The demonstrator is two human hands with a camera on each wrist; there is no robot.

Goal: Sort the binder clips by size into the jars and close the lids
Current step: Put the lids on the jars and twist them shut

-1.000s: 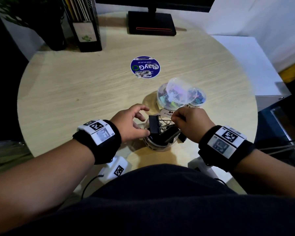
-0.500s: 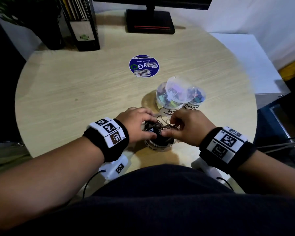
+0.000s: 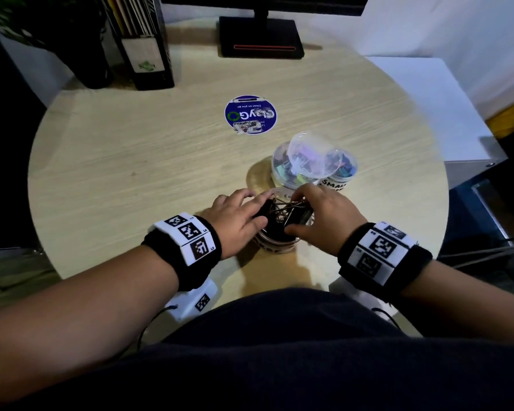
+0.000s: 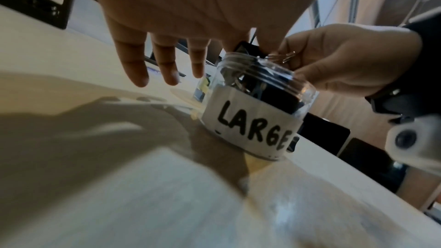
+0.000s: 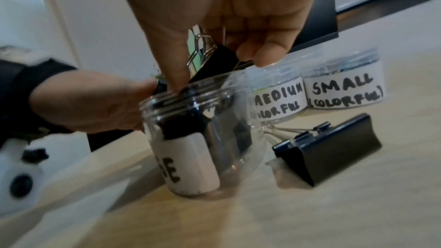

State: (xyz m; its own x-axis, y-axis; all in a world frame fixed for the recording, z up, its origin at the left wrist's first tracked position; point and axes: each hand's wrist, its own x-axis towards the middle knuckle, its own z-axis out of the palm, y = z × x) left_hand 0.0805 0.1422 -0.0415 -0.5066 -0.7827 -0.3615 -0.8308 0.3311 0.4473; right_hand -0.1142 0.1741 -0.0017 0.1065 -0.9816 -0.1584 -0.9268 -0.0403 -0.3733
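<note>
The clear jar labelled LARGE [image 4: 257,118] stands near the table's front edge, lidless and packed with large black binder clips [image 3: 279,212] that stick out of its mouth. My left hand [image 3: 260,212] is at the jar's left side. Its thumb and index finger pinch a black clip [image 4: 248,48] at the rim, and its other fingers are straight. My right hand [image 3: 294,216] pinches another black clip [image 5: 214,61] by its body and wire handles above the mouth. One more large black clip [image 5: 329,148] lies on the table right of the jar.
Behind the LARGE jar stand the MEDIUM jar [image 5: 276,99], with a loose clear lid [image 3: 309,155] leaning on it, and the SMALL jar [image 5: 346,90], both holding coloured clips. A blue round sticker [image 3: 250,114], a monitor base [image 3: 261,37] and a file box [image 3: 146,54] lie farther back.
My left hand has moved from beside the jar onto its mouth. The clip that stood upright in the jar is now tilted lower between both hands.
</note>
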